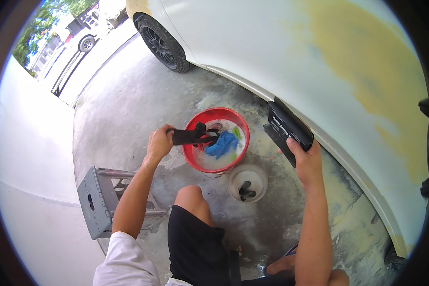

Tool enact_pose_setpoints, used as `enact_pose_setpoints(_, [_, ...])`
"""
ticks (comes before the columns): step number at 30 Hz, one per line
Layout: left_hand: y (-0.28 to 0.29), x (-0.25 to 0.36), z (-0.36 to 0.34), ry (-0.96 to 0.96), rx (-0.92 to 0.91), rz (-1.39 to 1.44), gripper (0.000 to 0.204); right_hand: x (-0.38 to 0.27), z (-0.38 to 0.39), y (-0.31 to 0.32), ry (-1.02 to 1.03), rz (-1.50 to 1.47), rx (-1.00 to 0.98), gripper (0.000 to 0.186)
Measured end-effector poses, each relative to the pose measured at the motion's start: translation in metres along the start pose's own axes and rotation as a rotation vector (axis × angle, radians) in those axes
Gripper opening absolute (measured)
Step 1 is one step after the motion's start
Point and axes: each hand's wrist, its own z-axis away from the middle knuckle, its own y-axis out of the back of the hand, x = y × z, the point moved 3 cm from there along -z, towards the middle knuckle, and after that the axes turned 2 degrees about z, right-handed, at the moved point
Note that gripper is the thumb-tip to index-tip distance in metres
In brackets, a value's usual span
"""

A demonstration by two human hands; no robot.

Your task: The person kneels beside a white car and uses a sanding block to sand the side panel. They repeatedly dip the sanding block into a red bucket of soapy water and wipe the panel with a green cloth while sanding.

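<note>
Left hand: fingers curled closed round the near end of a dark strip, far end out over the red bucket; can't tell if it's touching the suds.
Right hand: wrapped round the lower end of a black block, thumb on its face, near the car's sill.
Handling: both look light and stiffish, probably slick if wet; I'd pinch the block by its long edges.
Textures: block's smooth, long, flat-flanged, plastic-looking; blue cloth in the bucket's soft and crumpled; concrete floor is blotchy.
</note>
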Motion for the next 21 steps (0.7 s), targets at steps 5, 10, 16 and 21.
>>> enact_pose_setpoints(5, [-0.016,0.022,-0.009,0.060,-0.403,0.629,0.038,-0.002,0.000,0.001,0.032,0.001,-0.018,0.047])
enact_pose_setpoints(10, [-0.063,0.017,-0.023,0.137,-0.365,0.544,0.061,0.002,0.000,0.002,0.032,-0.006,-0.017,0.048])
enact_pose_setpoints(16, [-0.133,-0.008,-0.032,0.273,-0.362,0.384,0.084,0.009,0.001,0.004,0.033,-0.015,0.019,0.048])
enact_pose_setpoints(21, [-0.156,-0.034,-0.050,0.513,-0.690,0.687,0.058,0.015,0.003,0.007,0.002,0.008,0.014,0.048])
